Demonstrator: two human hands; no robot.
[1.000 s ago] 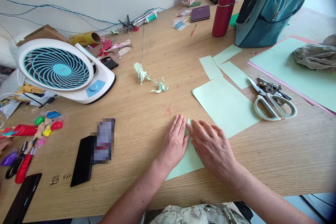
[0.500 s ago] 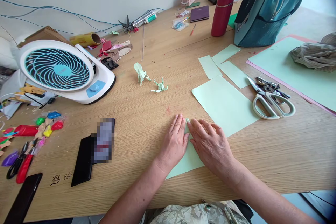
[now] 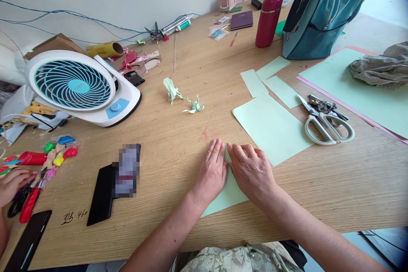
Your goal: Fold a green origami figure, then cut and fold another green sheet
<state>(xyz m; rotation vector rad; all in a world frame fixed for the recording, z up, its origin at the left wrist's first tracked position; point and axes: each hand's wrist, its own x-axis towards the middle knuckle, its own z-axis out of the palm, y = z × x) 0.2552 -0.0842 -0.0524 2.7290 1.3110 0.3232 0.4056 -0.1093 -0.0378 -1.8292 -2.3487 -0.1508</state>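
Note:
My left hand [image 3: 212,173] and my right hand [image 3: 251,170] lie flat side by side on a folded sheet of pale green paper [image 3: 227,193] near the front edge of the wooden table [image 3: 334,182]. The fingers of both are stretched out and press the paper down along its middle. The paper's pointed tip shows between the fingertips. A larger pale green sheet [image 3: 270,127] lies just right of my right hand. Two small folded paper figures [image 3: 183,95] stand farther back.
White-handled scissors [image 3: 325,123] and keys lie to the right. A white and blue fan [image 3: 79,87] stands at the left, a black phone [image 3: 113,182] near it. Another person's hand [image 3: 12,182] touches tools at the far left. A red bottle [image 3: 268,19] and teal bag [image 3: 318,8] stand behind.
My hands have stayed on the paper, my right hand drawing slightly back. Another person's hand has come into view at the far left edge.

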